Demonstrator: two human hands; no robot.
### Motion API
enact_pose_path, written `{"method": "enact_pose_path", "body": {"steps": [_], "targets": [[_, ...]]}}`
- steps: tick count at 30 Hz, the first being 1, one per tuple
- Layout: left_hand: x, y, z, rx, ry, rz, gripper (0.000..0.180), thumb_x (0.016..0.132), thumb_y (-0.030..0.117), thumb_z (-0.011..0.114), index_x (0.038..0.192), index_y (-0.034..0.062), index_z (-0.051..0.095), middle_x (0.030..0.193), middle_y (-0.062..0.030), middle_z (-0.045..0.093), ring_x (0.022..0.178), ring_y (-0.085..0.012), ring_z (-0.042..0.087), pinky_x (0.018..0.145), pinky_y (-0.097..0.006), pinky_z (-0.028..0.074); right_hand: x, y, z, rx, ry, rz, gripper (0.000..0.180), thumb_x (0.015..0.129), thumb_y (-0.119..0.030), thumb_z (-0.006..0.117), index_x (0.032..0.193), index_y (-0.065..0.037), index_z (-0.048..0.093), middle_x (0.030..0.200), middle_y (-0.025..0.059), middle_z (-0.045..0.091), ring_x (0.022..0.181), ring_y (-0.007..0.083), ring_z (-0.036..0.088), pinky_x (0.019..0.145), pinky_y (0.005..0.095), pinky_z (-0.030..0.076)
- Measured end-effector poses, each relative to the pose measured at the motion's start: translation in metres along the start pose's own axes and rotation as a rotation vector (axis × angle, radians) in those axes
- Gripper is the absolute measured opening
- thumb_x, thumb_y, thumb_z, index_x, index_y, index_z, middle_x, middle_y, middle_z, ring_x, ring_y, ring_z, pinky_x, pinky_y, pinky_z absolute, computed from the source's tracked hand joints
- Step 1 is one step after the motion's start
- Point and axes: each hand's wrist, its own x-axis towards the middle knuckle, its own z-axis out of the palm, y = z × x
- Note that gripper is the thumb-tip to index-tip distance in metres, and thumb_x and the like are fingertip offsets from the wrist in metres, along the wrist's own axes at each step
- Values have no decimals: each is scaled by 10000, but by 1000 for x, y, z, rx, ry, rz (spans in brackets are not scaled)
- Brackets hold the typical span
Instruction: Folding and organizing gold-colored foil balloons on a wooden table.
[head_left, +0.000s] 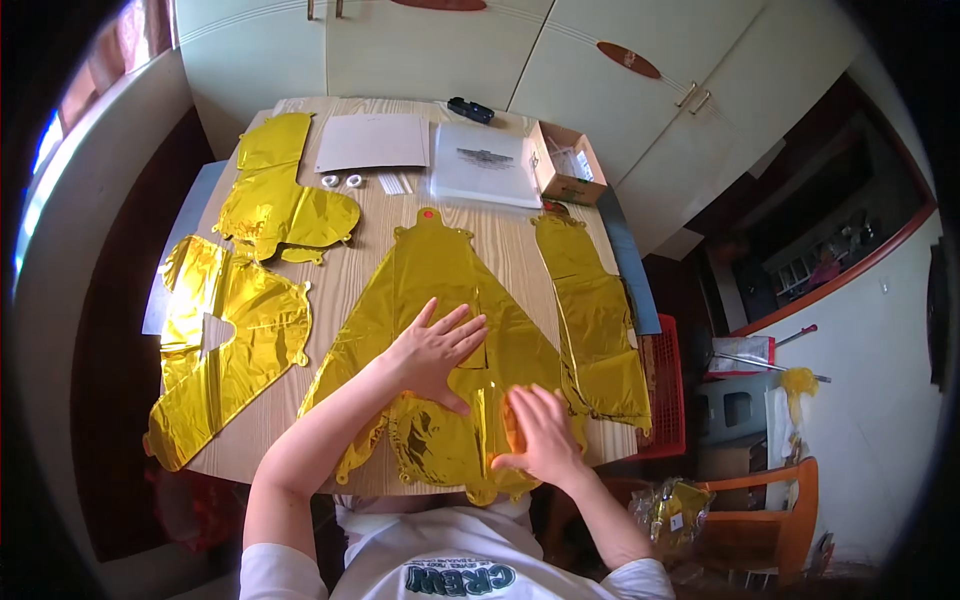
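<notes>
A large flat gold foil balloon (pixel 430 275), wide at the near end and tapering to a red-marked tab at the far end, lies on the table in front of me. My left hand (pixel 436 352) rests open on its middle, fingers spread and palm down. Nearer the table's front edge, my right hand (pixel 545 438) bends over the crumpled foil, thumb apart from the fingers and touching it. Nothing shows gripped in either hand. The foil's near part is wrinkled and hangs slightly over the edge. What lies under my palms is hidden.
More flat gold foil balloons lie at the far left (pixel 275 195), near left (pixel 255 320) and right (pixel 595 310). Farther back are a pale board (pixel 372 142), white tape rolls (pixel 354 181), clear plastic packaging (pixel 480 165), a small box (pixel 568 185) and a black object (pixel 471 110). An orange chair (pixel 795 515) stands to the right.
</notes>
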Motion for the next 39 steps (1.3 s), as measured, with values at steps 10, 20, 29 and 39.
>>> {"method": "enact_pose_path", "body": {"steps": [10, 20, 29, 39], "targets": [[-1, 0, 1, -2, -9, 1, 1222, 611, 866, 498, 1484, 62, 206, 1553, -63, 199, 1442, -262, 133, 1152, -545, 80, -22, 5, -5, 171, 124, 276, 340, 706, -341, 770, 819, -60, 617, 977, 70, 526, 980, 298, 462, 877, 421, 379], [0, 0, 1, -1, 4, 9, 1233, 602, 866, 506, 1485, 60, 203, 1554, -64, 197, 1442, -265, 133, 1152, -545, 81, -47, -26, -1, 964, 55, 384, 248, 817, -266, 705, 813, -23, 654, 624, 103, 643, 537, 139, 617, 494, 309, 464], [-1, -1, 3, -19, 11, -2, 1232, 591, 851, 538, 1485, 69, 210, 1552, -58, 204, 1441, -262, 138, 1151, -549, 84, 4, -92, 12, 261, 298, -12, 189, 768, -215, 716, 733, -88, 581, 727, 54, 576, 744, 252, 565, 640, 376, 453], [-1, -1, 3, -33, 28, 13, 1251, 588, 860, 535, 1479, 46, 210, 1546, -89, 213, 1436, -281, 154, 1144, -555, 91, 0, -88, 28, 348, 277, -142, 171, 792, -215, 699, 836, -82, 602, 979, 73, 549, 963, 261, 524, 831, 393, 436]]}}
